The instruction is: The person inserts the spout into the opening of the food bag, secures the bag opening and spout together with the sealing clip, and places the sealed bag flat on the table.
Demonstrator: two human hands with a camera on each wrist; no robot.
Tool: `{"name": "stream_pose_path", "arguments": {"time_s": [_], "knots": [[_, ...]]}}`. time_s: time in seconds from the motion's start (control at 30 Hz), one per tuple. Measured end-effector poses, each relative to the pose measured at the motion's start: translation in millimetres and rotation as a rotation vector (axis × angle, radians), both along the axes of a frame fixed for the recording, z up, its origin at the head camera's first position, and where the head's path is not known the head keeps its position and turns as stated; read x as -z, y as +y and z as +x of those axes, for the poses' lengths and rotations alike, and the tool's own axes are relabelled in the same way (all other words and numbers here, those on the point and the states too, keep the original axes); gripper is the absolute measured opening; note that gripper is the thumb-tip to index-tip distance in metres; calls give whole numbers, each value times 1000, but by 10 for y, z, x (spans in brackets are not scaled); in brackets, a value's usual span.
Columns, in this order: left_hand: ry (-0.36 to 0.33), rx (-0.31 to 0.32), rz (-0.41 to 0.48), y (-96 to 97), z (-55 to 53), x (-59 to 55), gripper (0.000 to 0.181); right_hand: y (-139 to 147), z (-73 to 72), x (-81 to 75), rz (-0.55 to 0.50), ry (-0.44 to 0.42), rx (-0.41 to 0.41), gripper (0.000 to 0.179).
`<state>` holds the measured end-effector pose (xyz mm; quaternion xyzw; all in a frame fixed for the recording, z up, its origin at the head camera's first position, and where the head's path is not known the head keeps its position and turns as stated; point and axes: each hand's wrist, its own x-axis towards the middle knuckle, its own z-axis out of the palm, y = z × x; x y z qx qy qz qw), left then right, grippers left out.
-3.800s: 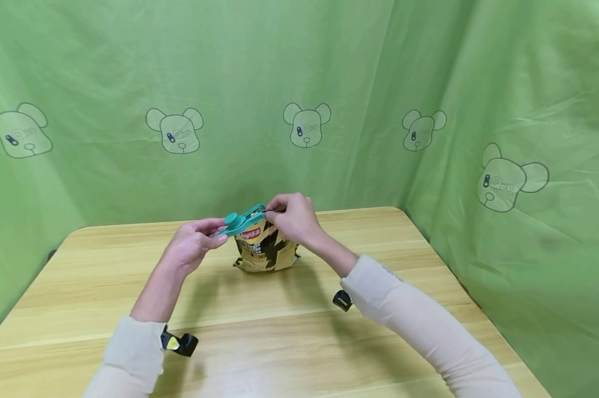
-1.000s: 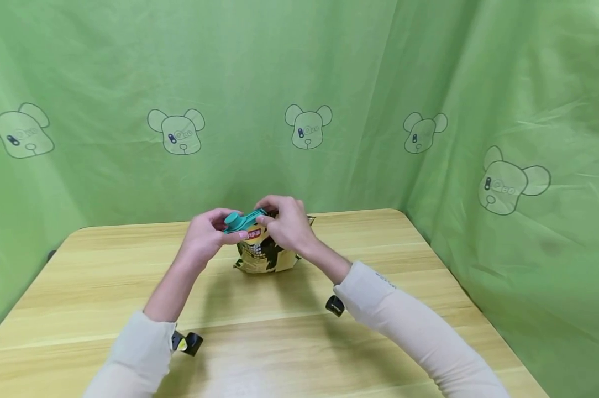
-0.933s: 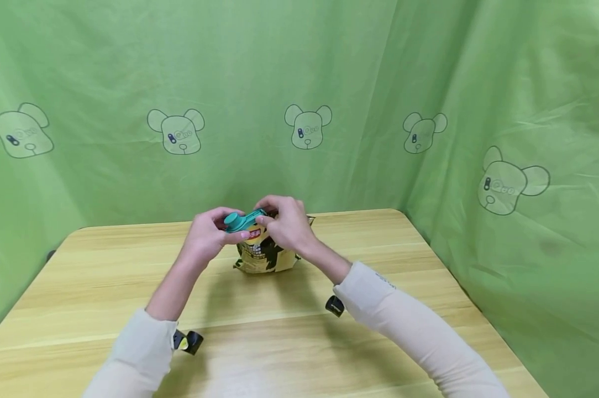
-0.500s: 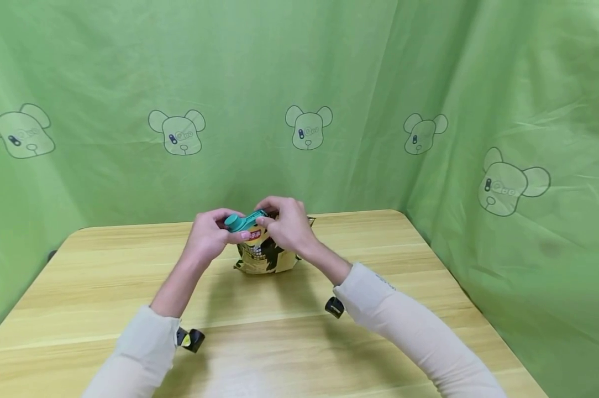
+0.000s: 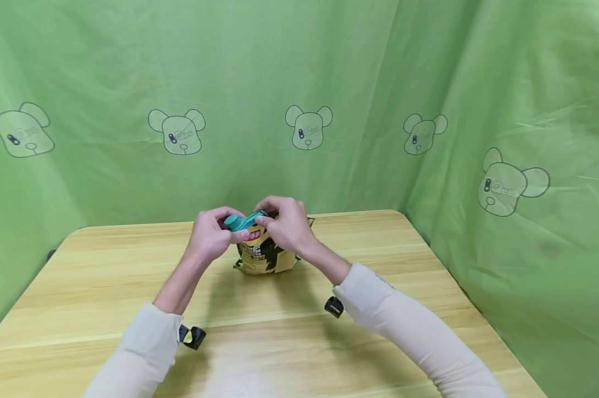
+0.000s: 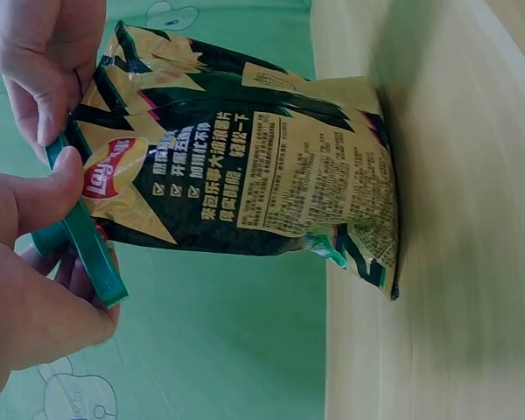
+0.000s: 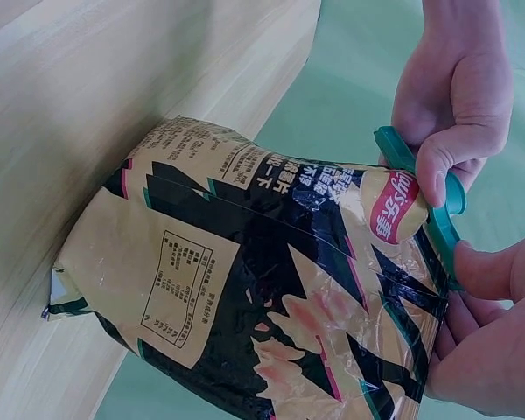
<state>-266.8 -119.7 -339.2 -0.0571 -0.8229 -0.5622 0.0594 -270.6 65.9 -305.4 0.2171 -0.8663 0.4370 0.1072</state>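
A black-and-gold bag of potato chips [image 5: 264, 260] stands upright on the table, its top edge in a teal bag-sealing clip [image 5: 241, 222] with a round cap at the left end. My left hand [image 5: 210, 235] grips the clip at the cap end, thumb on the front side. Farther along the clip, my right hand [image 5: 289, 224] pinches the clip and the bag's top, thumb in front. In the left wrist view, the clip [image 6: 94, 254] juts past the bag's side. The right wrist view shows the clip [image 7: 442, 229] across the bag's top, partly under both thumbs.
The wooden table [image 5: 259, 354] reaches out on all sides of the bag. Behind and to the right hangs a green curtain [image 5: 245, 72] printed with bear heads. Black wrist cameras [image 5: 192, 337] sit at both cuffs.
Earlier the clip's two arms stood apart over the bag's top; now they lie together. My left hand has come right and round the cap end. In the last second, barely any movement shows.
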Motion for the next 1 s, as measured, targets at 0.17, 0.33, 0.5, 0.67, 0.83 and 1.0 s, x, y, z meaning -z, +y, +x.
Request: {"name": "stream_pose_path", "arguments": {"time_s": [0.17, 0.33, 0.5, 0.67, 0.83, 1.0], "knots": [[3, 2, -9, -14, -28, 29, 29, -1, -4, 8, 2, -2, -5, 12], [10, -5, -44, -15, -38, 18, 28, 0, -10, 8, -5, -3, -7, 13], [18, -6, -53, -10, -36, 12, 26, 1, -17, 10, -3, -8, -6, 12], [31, -6, -65, -13, -30, 8, 27, -2, -15, 4, -7, -17, -1, 14], [35, -3, -79, -24, -27, 15, 28, -12, -9, 15, 1, -9, 11, 13], [38, 3, -70, -10, -18, 7, 28, -23, -14, 41, -4, 14, 25, 11]]}}
